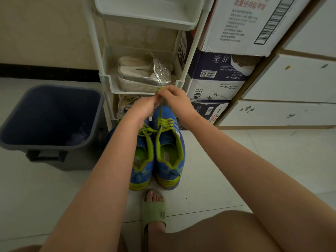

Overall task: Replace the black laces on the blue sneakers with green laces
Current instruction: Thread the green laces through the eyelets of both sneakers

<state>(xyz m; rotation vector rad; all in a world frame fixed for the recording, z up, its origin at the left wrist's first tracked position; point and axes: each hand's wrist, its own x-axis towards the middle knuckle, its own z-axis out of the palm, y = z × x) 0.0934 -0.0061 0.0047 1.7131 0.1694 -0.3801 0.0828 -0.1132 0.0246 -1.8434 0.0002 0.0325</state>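
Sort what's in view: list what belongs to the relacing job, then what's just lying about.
Job: blue sneakers, green lace, left hand and right hand, both pinching the lace.

Lying about: dark bin, silver shoes on the white rack, cardboard boxes.

Pale tiled floor [236,170] is meeting a beige wall [45,33] at a black skirting [45,72]. A white rack [145,17] is standing far centre, dark bin [49,144] left, cardboard boxes [214,82] right.
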